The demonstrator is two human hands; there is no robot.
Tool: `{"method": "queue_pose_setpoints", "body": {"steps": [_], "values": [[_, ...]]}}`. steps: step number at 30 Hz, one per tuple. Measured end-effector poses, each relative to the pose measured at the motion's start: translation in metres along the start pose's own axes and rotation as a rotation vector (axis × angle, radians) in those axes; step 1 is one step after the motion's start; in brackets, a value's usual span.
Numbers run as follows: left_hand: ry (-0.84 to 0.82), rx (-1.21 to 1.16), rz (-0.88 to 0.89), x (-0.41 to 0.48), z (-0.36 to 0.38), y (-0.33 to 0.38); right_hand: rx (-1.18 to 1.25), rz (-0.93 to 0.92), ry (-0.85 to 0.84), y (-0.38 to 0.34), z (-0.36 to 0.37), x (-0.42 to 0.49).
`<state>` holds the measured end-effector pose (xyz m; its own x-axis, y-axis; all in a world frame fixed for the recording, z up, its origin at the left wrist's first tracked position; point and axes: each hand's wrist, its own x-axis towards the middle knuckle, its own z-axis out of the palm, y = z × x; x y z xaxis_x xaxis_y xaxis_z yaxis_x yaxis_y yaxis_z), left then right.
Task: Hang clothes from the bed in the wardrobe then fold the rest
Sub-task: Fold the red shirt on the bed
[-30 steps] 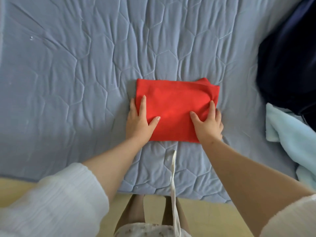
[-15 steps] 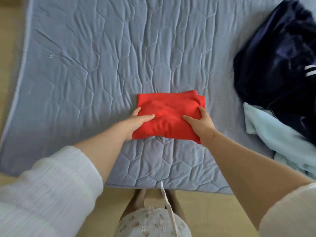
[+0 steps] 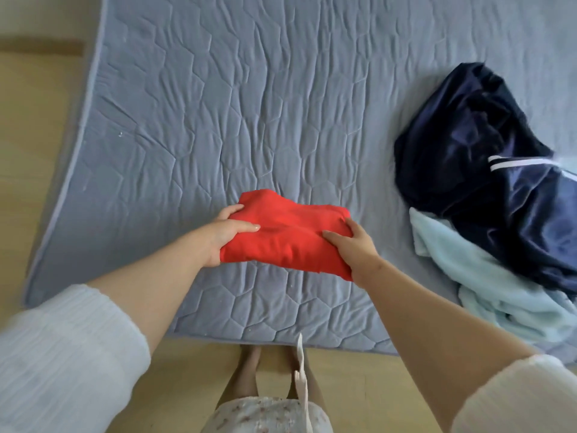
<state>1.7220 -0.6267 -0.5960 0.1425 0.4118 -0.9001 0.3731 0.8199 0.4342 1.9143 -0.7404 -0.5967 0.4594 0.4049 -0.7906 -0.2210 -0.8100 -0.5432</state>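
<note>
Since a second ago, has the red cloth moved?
Yes: the red cloth lay flat on the bedcover; now the left hand and right hand lift it up off that cover.

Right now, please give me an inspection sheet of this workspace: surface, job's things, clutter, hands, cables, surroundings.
Surface: wrinkled, quilted grey-blue bed cover.
Job's things: folded red garment, held at both ends; navy garment and pale blue cloth unfolded, heaped at the right.
Clutter: nothing seen.
Hands: left hand and right hand both grip the red garment.
Cables: nothing seen.
Surroundings: wooden floor beside the bed.
</note>
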Motion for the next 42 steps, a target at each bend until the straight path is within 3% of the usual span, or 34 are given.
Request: {"method": "queue_pose_setpoints", "body": {"steps": [11, 22, 33, 42], "values": [[0.045, -0.019, 0.342, -0.170, -0.009, 0.141, 0.071, -0.296, -0.013, -0.169, -0.055, -0.119], [0.156, -0.127, 0.721, -0.345, -0.052, 0.256, 0.129, -0.674, -0.135, -0.333, -0.078, -0.256], [0.262, -0.277, 0.884, -0.450, -0.121, 0.269, 0.056, -0.910, -0.256, -0.410, -0.043, -0.355], [0.329, -0.439, 0.878, -0.487, -0.235, 0.221, -0.044, -0.966, -0.458, -0.429, 0.073, -0.419]]}}
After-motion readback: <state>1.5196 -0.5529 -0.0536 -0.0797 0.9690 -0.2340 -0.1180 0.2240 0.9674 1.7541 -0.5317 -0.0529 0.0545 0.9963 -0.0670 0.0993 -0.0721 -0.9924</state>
